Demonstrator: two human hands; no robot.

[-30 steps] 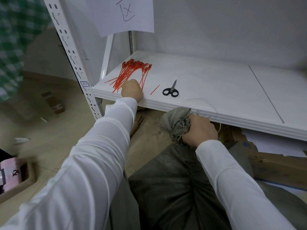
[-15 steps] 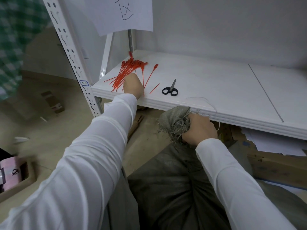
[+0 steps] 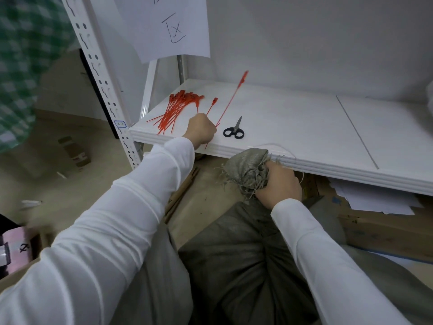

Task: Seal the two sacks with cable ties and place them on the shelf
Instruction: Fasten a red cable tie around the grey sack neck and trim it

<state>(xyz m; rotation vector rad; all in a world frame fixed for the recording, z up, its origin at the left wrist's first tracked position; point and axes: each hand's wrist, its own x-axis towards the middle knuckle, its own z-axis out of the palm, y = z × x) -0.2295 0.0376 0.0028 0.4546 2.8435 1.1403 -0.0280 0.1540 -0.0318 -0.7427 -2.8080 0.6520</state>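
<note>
Our left hand (image 3: 201, 130) pinches a cable tie (image 3: 230, 100), now raised off the white shelf (image 3: 293, 127) beside scissors (image 3: 233, 133); our right hand (image 3: 280, 185) grips the sack (image 3: 236, 259).

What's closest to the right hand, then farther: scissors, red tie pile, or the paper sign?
1. Scissors, on the shelf front, left of the right hand.
2. Red tie pile, shelf's left end.
3. Paper sign, hanging highest up.
</note>
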